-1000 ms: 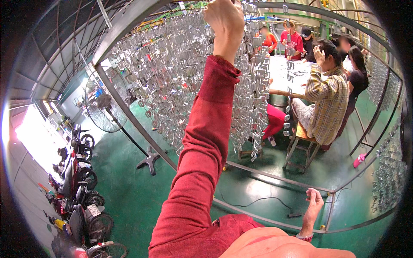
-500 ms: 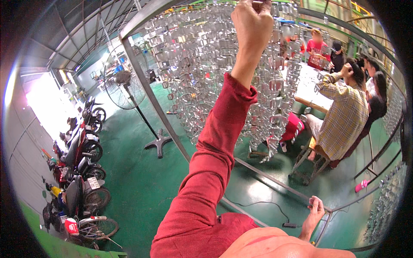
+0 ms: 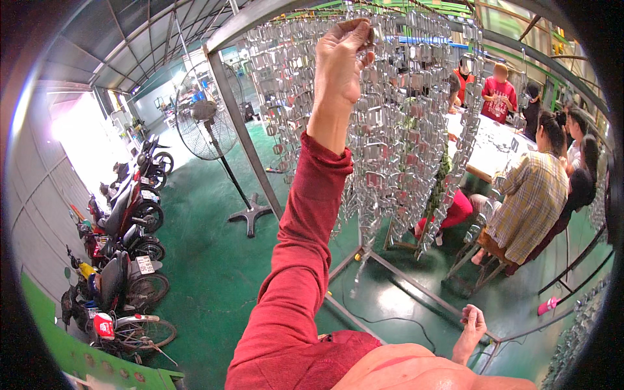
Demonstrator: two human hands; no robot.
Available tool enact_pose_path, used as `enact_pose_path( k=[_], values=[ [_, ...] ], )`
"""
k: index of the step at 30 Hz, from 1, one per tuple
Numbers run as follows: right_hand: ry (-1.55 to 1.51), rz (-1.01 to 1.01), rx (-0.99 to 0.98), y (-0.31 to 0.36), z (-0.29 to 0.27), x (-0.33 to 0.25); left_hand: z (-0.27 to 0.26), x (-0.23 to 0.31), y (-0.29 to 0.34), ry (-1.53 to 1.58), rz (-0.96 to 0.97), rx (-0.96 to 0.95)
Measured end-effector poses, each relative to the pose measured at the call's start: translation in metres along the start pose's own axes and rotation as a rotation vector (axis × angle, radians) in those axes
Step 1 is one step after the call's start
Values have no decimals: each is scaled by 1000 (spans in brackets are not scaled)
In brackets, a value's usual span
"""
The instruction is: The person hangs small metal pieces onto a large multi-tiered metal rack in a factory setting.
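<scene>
My left hand (image 3: 344, 55), in a red sleeve (image 3: 302, 221), is raised at the top centre. Its thumb and fingers are pinched together among hanging strands of small silvery metal pieces (image 3: 403, 143). What lies between the fingertips is hidden. The strands hang in dense rows inside a metal frame (image 3: 244, 127). Down at the lower right, my right hand (image 3: 469, 335) is held near a lower corner of the frame. Its fingers are loosely bent and apart, with nothing visible in them.
A standing fan (image 3: 205, 110) is left of the frame, and parked motorbikes (image 3: 123, 240) line the left wall. At right, several people sit around a white table (image 3: 481, 153), one in a checked shirt (image 3: 530, 195). A cable (image 3: 390, 320) crosses the green floor.
My left hand has come down and to the left, from the top edge to in front of the strands. The view has shifted, and the strands have swung and spread apart.
</scene>
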State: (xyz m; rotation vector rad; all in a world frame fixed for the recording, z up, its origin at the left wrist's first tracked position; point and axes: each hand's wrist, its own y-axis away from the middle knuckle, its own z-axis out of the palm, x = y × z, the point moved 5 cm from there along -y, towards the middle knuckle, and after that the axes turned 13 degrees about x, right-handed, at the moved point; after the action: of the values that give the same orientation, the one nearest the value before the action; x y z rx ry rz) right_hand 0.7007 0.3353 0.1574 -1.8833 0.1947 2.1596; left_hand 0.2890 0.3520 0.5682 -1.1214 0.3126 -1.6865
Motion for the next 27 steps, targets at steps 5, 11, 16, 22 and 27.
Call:
enact_pose_path(
  k=[5,11,16,22,27],
  values=[
    [2,-8,-3,3,4,-1,-20,6,-27,-20,23,39],
    [-20,25,21,1,2,5,-39,-1,-69,29,-56,75],
    [-14,14,26,1,3,7,-47,-12,-103,30,-139,118],
    [-6,1,59,3,2,8,-41,-29,-129,18,-152,93],
    [-10,13,85,6,-2,8,-38,-32,-129,28,-294,23]
  ],
)
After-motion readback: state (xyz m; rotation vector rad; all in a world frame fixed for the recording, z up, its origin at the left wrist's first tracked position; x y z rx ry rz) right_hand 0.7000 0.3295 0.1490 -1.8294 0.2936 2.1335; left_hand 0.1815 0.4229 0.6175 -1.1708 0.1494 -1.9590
